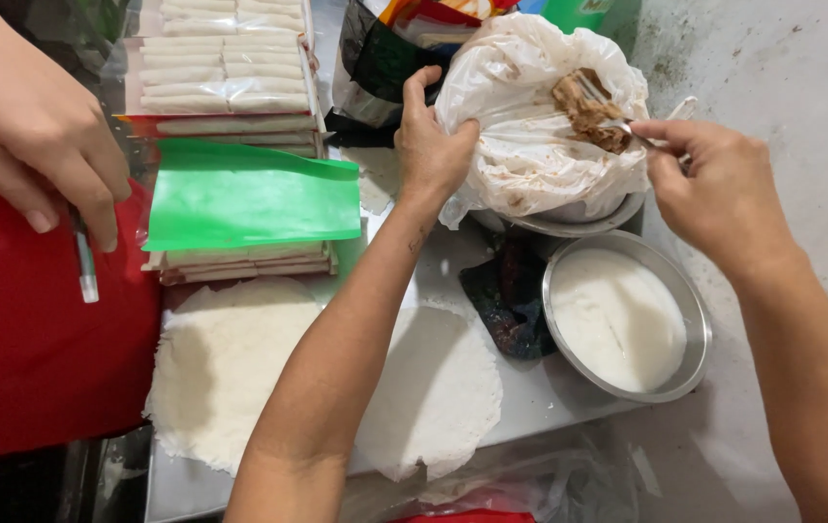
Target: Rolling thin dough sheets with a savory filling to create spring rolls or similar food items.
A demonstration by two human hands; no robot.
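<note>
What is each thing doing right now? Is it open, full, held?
plastic bag: open, brown filling inside, rim held by left hand
fork: held by right hand, tines in filling
metal bowl: holds white liquid
round wrappers: lying flat
packed rolls: stacked, wrapped

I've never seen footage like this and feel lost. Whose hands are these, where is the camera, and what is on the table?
The one picture comes from a camera worn on a person's head, looking down, so the two bare arms reaching in from below are that person's own. The left hand grips the edge of a white plastic bag that sits in a metal bowl. The right hand holds a fork in the brown filling inside the bag. Beside it stands a metal bowl of white liquid. Nearer the camera lie round thin white wrappers. Further back are trays of pale rolls and a green sheet. The hand at top left belongs to someone else and holds a pen.
</note>
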